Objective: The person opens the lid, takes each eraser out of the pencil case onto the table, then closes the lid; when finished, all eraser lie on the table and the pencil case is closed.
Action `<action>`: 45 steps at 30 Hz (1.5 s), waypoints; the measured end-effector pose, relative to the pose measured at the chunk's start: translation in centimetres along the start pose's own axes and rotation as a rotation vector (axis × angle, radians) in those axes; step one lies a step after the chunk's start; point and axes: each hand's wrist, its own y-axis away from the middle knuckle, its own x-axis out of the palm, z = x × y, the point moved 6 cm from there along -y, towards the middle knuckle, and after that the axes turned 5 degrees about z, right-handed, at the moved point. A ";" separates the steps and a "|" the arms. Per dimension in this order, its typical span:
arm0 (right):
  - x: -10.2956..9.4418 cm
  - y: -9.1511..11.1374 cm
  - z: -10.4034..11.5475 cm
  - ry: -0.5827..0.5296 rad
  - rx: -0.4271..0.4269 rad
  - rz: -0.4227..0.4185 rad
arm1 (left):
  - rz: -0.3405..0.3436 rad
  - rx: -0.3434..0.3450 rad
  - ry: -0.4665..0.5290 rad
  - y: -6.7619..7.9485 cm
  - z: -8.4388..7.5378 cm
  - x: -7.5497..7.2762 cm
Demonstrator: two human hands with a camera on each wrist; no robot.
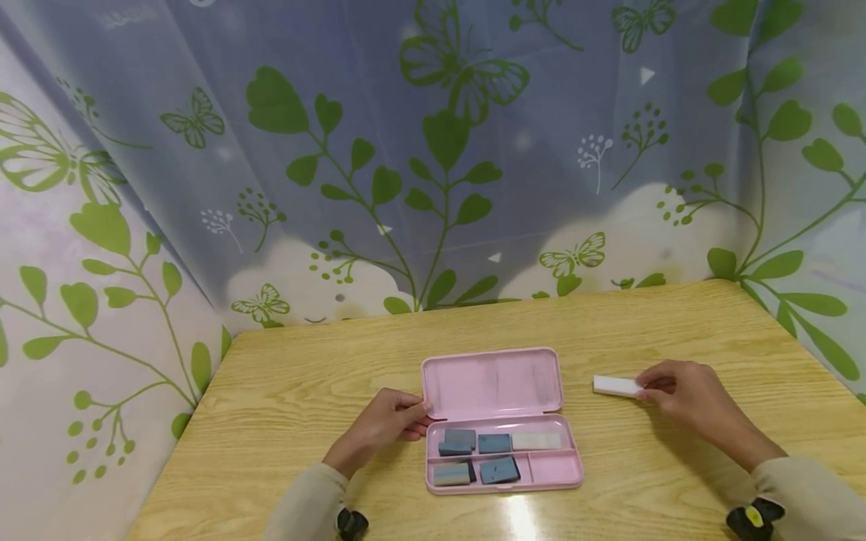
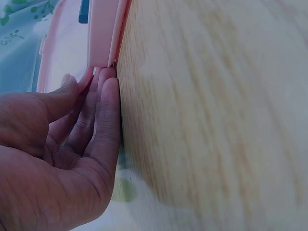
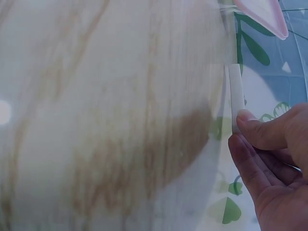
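A pink pencil case [image 1: 504,490] lies unfolded on the table, its lid [image 1: 460,383] tipped back behind the tray. My left hand [image 1: 389,417] pinches the lid's near left corner, thumb on the inner face and fingers behind, close above the wood. Between thumb and fingers of my right hand [image 1: 693,394] is one end of a white eraser [image 1: 616,386], right of the case. In the right wrist view the eraser [image 3: 236,94] has its long free end pointing away from the palm. Inside the tray sit several blue-grey blocks [image 1: 499,470] and a whitish block [image 1: 536,441].
A wood-grain table [image 1: 304,361] carries the case. Behind and beside it hangs a curtain [image 1: 379,225] printed with green leaves and butterflies, meeting the table's back edge. Dark bands with small devices [image 1: 754,518] are worn at both wrists.
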 end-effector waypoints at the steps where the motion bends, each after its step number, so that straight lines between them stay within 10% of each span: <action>1: 0.0 0.0 -0.1 0.000 0.002 0.002 | 0.001 0.000 0.001 0.0 0.0 0.0; 19: 0.2 -0.1 0.2 0.011 -0.038 -0.009 | 0.005 0.008 0.001 0.1 -0.2 0.1; 45: 2.1 -0.3 8.3 -0.070 -0.231 0.113 | -0.002 0.008 -0.020 0.3 -0.3 0.2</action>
